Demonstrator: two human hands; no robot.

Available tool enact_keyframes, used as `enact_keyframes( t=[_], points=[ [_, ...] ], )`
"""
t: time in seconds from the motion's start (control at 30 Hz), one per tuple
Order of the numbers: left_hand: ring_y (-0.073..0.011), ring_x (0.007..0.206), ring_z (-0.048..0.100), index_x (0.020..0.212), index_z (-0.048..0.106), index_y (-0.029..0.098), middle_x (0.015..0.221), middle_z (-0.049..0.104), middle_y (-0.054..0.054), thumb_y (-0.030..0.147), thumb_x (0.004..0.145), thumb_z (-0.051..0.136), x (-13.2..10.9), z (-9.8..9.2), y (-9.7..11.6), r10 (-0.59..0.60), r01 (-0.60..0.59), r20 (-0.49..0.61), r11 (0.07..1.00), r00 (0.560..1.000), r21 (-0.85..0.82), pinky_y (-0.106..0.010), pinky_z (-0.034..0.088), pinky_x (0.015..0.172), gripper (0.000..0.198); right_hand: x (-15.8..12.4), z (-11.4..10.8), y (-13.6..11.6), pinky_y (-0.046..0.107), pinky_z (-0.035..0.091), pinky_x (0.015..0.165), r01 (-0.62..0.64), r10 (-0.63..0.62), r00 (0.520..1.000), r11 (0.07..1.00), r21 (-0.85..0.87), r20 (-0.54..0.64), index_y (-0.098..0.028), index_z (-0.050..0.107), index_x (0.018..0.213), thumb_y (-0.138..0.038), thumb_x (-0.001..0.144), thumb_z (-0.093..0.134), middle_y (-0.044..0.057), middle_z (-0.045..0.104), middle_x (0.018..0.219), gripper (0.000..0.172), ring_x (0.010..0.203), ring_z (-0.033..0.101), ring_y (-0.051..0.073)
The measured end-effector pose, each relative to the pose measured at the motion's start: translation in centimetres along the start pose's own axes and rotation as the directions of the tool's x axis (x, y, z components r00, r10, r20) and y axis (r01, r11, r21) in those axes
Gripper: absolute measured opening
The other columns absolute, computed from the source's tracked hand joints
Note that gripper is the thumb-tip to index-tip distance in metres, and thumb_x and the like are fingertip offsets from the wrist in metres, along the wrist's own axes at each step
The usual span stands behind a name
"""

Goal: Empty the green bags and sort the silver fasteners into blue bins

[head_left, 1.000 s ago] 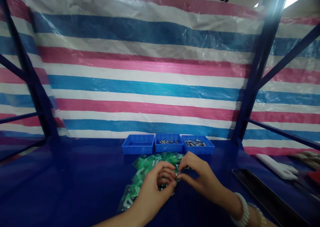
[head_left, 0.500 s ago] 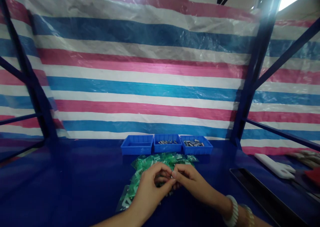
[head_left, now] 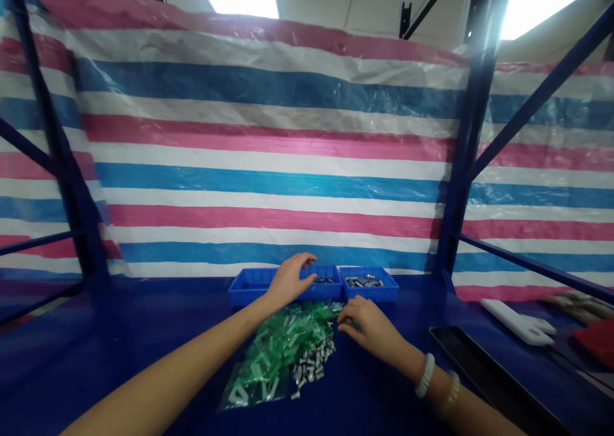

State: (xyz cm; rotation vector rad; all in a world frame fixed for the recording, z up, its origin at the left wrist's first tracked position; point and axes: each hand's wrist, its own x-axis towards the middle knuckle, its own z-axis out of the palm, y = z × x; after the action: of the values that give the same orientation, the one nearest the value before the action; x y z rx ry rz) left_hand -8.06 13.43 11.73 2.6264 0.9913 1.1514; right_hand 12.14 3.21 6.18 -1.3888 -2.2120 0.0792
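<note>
A heap of green bags lies on the blue desk. Small metal bits sit loose along the heap's right side, maybe so they are easy to get. Behind the heap, the left hand is at the middle bin, its thumb and other fingers spread apart, with nothing seen between them. That bin has shiny bits in it. Just right of the heap, the right hand has bent fingers; I cannot tell if they pinch anything. Behind the heap too, the left bin and right bin stand beside the middle one, perhaps to keep parts sorted and close.
</note>
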Motion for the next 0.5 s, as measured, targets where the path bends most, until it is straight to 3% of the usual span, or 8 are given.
enact_keyframes(
  t=[0.17,0.3,0.5],
  points=[
    [-0.0286,0.112,0.054,0.114,0.058,0.022,0.117,0.061,-0.009,0.018,0.080,0.059,-4.3,-1.3,-1.1,-0.042,0.034,0.037,0.981,0.998,0.193,-0.046,0.043,0.096,0.035,0.2,0.5,-0.6,0.034,0.036,0.078,0.053,-0.046,0.998,0.986,-0.158,0.046,-0.025,0.068,0.099,-0.018,0.086,0.062,0.002,0.065,0.095,0.015,0.094,0.055,0.022],
    [-0.0375,0.117,0.050,0.127,0.050,0.018,0.127,0.053,-0.018,0.022,0.083,0.055,-6.5,-1.1,-2.4,-0.153,0.145,-0.001,0.937,0.988,0.319,-0.057,0.040,0.092,0.045,0.6,1.1,-1.1,0.037,0.036,0.079,0.037,-0.030,0.999,0.964,-0.265,0.031,-0.022,0.068,0.098,-0.022,0.091,0.057,0.005,0.065,0.095,0.014,0.097,0.054,0.025],
    [-0.0318,0.112,0.055,0.131,0.045,0.017,0.123,0.056,-0.016,0.021,0.086,0.048,-7.1,0.2,-3.4,-0.149,0.131,0.028,0.929,0.988,0.346,-0.052,0.039,0.095,0.046,0.9,2.0,-1.2,0.037,0.037,0.080,0.041,-0.051,0.998,0.946,-0.322,-0.023,-0.020,0.068,0.096,-0.024,0.090,0.059,0.006,0.064,0.095,0.012,0.097,0.054,0.025]
  ],
)
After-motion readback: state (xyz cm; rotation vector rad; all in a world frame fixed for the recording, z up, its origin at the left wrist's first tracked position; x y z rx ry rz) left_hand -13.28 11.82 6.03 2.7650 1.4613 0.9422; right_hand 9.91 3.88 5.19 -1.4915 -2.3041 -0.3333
